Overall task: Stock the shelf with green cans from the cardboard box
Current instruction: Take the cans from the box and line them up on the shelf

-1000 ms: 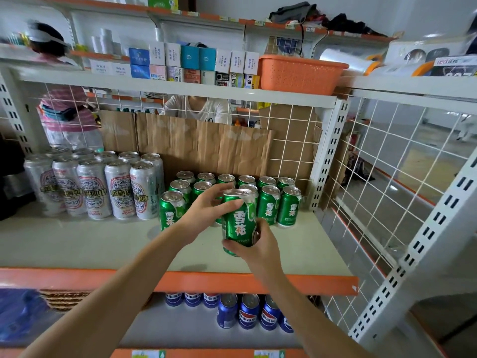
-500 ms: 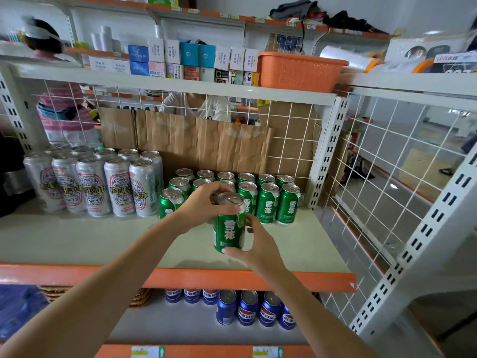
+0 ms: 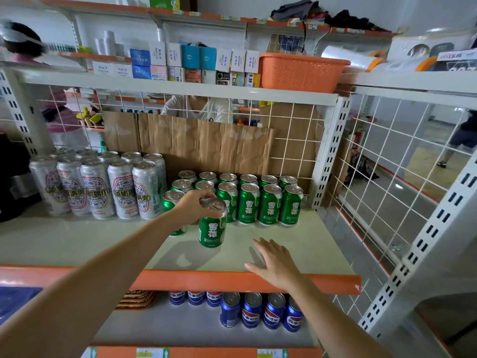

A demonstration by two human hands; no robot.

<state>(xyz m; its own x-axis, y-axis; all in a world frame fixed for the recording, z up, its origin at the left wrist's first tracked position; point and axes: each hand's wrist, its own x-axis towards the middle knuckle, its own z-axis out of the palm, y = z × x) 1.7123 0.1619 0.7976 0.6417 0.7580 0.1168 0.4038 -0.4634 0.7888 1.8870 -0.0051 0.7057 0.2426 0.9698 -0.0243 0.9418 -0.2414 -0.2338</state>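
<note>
Released by the right hand (image 3: 275,262), which hung open over the shelf (image 3: 77,244) edge, the green can (image 3: 212,226) stood upright before its row, its top gripped by the left hand (image 3: 192,205), nearly stocked.

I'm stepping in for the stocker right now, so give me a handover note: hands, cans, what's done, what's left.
Left hand grips the top of a green can, upright on the shelf before the rows of green cans.
Right hand open, empty, above the shelf's front edge.
Done: those rows stand stocked at the back.
Left: release it, fetch more; cardboard box out of view.
</note>
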